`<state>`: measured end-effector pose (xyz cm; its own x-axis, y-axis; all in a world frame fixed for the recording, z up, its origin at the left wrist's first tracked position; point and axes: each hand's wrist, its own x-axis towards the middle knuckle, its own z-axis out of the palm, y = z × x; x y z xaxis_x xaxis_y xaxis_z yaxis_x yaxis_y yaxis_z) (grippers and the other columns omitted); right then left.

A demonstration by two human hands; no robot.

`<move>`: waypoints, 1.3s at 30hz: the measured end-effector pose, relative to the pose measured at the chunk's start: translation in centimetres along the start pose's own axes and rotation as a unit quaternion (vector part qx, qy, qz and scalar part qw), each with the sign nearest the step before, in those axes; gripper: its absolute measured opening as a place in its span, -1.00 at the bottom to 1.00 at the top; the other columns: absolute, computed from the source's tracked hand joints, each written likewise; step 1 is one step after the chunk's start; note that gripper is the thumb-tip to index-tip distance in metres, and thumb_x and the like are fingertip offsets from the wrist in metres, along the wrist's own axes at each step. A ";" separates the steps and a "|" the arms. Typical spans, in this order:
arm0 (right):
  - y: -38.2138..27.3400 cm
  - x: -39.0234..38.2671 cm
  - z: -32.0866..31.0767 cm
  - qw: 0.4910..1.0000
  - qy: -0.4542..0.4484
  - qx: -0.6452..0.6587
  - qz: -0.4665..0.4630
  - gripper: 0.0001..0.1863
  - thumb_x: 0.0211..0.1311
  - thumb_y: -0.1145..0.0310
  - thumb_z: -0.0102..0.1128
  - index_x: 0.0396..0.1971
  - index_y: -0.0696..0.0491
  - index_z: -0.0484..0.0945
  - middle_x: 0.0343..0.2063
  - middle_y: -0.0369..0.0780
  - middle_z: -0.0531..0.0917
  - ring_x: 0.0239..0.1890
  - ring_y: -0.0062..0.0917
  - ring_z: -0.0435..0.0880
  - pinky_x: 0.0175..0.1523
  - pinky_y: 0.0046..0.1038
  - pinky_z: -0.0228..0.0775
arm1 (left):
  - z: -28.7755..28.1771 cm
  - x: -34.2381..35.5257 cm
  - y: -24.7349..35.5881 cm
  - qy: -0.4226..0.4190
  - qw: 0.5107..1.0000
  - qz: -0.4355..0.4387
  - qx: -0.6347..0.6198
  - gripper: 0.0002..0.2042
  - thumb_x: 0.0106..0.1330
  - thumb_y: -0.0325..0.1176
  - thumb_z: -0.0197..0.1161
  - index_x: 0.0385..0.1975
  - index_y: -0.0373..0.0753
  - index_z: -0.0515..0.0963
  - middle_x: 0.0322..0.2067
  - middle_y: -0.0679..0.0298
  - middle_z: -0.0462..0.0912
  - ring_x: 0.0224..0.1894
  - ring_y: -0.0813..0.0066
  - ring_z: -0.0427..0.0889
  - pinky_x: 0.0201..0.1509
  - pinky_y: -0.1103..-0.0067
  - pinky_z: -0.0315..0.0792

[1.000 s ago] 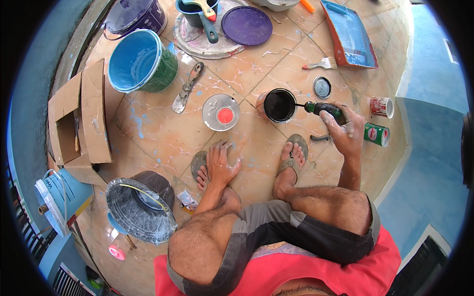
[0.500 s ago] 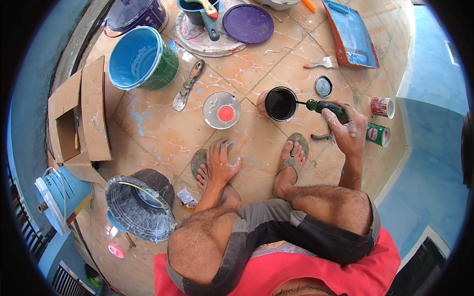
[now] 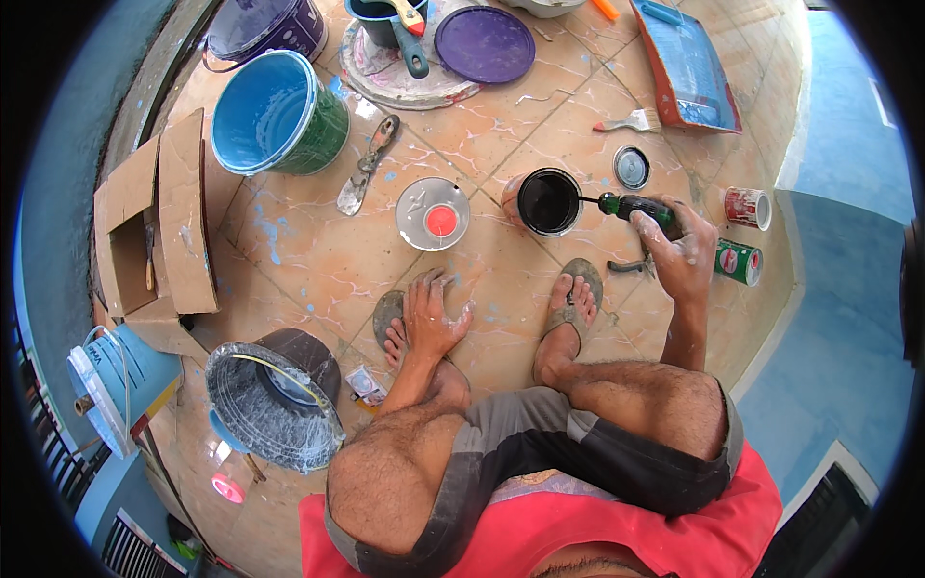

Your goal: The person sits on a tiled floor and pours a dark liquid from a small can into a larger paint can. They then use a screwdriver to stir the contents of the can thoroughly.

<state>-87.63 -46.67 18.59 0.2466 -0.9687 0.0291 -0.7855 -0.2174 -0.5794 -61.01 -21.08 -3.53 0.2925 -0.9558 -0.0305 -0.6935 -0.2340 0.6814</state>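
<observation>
A screwdriver (image 3: 640, 208) with a black and green handle is gripped in my right hand (image 3: 680, 249), its fingers wrapped round the handle. Its thin shaft points left and meets, or nearly meets, the right rim of an open can (image 3: 549, 202) holding something black. Past that can lies a loose round lid (image 3: 631, 168). My left hand (image 3: 436, 316) rests over my left foot in its sandal, fingers loosely apart and nothing held. Just beyond it stands a silver tin (image 3: 412, 212) with a red-orange round cap on top.
Left are a putty knife (image 3: 368, 166), a blue-lined bucket (image 3: 265, 114), a cardboard box (image 3: 185, 217) and a dirty black bucket (image 3: 289, 433). A purple lid (image 3: 485, 46), a paintbrush (image 3: 631, 122) and a paint tray (image 3: 689, 67) lie farther off. Two small cans, one green (image 3: 738, 263), lie right.
</observation>
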 end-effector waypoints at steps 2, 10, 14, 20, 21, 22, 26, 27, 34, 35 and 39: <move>0.0 0.0 0.1 1.000 -0.004 0.022 0.018 -0.61 0.26 0.30 0.64 -0.05 0.28 0.81 -0.29 -0.03 0.89 -0.28 -0.40 0.90 -0.10 -0.38 0.69 | 0.0 0.0 0.0 0.000 1.000 -0.003 0.001 -0.40 0.16 -0.12 0.58 0.20 -0.21 0.62 0.29 0.03 0.64 0.34 -0.10 0.57 0.43 0.07 0.42; -0.4 0.0 0.1 1.000 0.000 0.013 0.019 -0.63 0.29 0.30 0.62 -0.04 0.27 0.82 -0.29 -0.03 0.89 -0.28 -0.41 0.89 -0.10 -0.38 0.69 | 0.0 0.0 0.1 0.005 1.000 0.002 -0.007 -0.41 0.17 -0.12 0.57 0.19 -0.21 0.63 0.29 0.02 0.64 0.33 -0.11 0.57 0.43 0.07 0.43; -0.4 0.0 0.1 1.000 0.001 0.009 0.018 -0.63 0.32 0.30 0.61 -0.03 0.27 0.82 -0.28 -0.04 0.89 -0.27 -0.43 0.89 -0.10 -0.39 0.68 | 0.0 0.0 0.1 0.005 1.000 0.000 -0.008 -0.41 0.17 -0.12 0.58 0.19 -0.21 0.63 0.30 0.03 0.63 0.34 -0.11 0.57 0.43 0.07 0.43; 1.3 0.6 -0.3 0.989 -0.006 0.096 0.116 -0.65 0.34 0.28 0.59 -0.14 0.31 0.82 -0.46 -0.22 0.78 -0.44 -0.60 0.66 -0.29 -0.45 0.50 | 0.1 0.0 -0.1 0.003 1.000 -0.004 -0.010 -0.40 0.17 -0.11 0.58 0.20 -0.21 0.63 0.30 0.03 0.63 0.35 -0.09 0.56 0.43 0.07 0.42; 2.0 0.9 -0.3 0.981 -0.015 0.138 0.139 -0.66 0.34 0.27 0.58 -0.17 0.30 0.82 -0.48 -0.25 0.74 -0.47 -0.62 0.60 -0.32 -0.47 0.45 | 0.1 0.0 -0.2 0.004 1.000 0.001 0.000 -0.40 0.17 -0.11 0.59 0.20 -0.21 0.63 0.30 0.03 0.63 0.35 -0.09 0.56 0.43 0.07 0.42; 2.8 1.2 -0.1 0.971 -0.012 0.172 0.168 -0.66 0.35 0.26 0.56 -0.20 0.30 0.82 -0.51 -0.28 0.70 -0.49 -0.64 0.55 -0.35 -0.48 0.39 | 0.2 0.0 -0.1 0.007 1.000 0.004 0.005 -0.39 0.17 -0.10 0.59 0.20 -0.21 0.63 0.30 0.03 0.63 0.35 -0.09 0.56 0.43 0.07 0.42; 6.5 2.2 1.4 0.939 -0.024 0.260 0.223 -0.66 0.37 0.19 0.50 -0.34 0.23 0.77 -0.59 -0.34 0.59 -0.56 -0.69 0.44 -0.41 -0.51 0.27 | 0.2 -0.1 -0.2 0.004 1.000 -0.002 0.006 -0.39 0.15 -0.11 0.60 0.19 -0.20 0.63 0.29 0.04 0.63 0.34 -0.09 0.56 0.43 0.07 0.43; 7.3 2.3 1.7 0.931 -0.033 0.281 0.233 -0.65 0.37 0.18 0.50 -0.37 0.21 0.76 -0.60 -0.35 0.57 -0.57 -0.69 0.43 -0.41 -0.50 0.26 | 0.2 -0.2 -0.2 0.004 1.000 0.000 0.004 -0.39 0.15 -0.11 0.60 0.19 -0.20 0.63 0.28 0.04 0.63 0.34 -0.09 0.56 0.43 0.07 0.43; 8.0 4.2 3.1 0.827 -0.019 0.491 0.272 -0.63 0.45 0.16 0.38 -0.03 0.18 0.71 -0.45 -0.30 0.66 -0.53 -0.68 0.51 -0.38 -0.50 0.46 | 0.4 -0.2 -0.3 0.008 1.000 -0.003 0.004 -0.40 0.15 -0.10 0.59 0.18 -0.20 0.64 0.28 0.03 0.64 0.34 -0.09 0.57 0.42 0.07 0.43; 7.4 5.1 3.6 0.835 -0.053 0.502 0.219 -0.61 0.44 0.16 0.38 0.01 0.19 0.70 -0.43 -0.29 0.68 -0.51 -0.67 0.53 -0.36 -0.49 0.48 | 0.4 -0.1 -0.3 0.006 1.000 -0.001 0.006 -0.40 0.16 -0.09 0.58 0.18 -0.20 0.64 0.28 0.02 0.64 0.34 -0.09 0.57 0.42 0.07 0.43; 4.2 10.8 8.1 0.882 -0.117 0.443 0.116 -0.48 0.39 0.18 0.44 0.18 0.26 0.65 -0.30 -0.21 0.75 -0.45 -0.64 0.60 -0.29 -0.47 0.56 | 0.4 -0.2 -0.3 -0.001 1.000 0.001 0.011 -0.40 0.15 -0.09 0.59 0.18 -0.21 0.64 0.28 0.03 0.64 0.34 -0.09 0.57 0.42 0.06 0.43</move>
<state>-83.63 -57.08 9.90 0.3293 -0.9011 -0.2821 -0.1051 0.2620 -0.9593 -61.07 -20.89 -4.01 0.2906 -0.9564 -0.0303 -0.7087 -0.2364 0.6647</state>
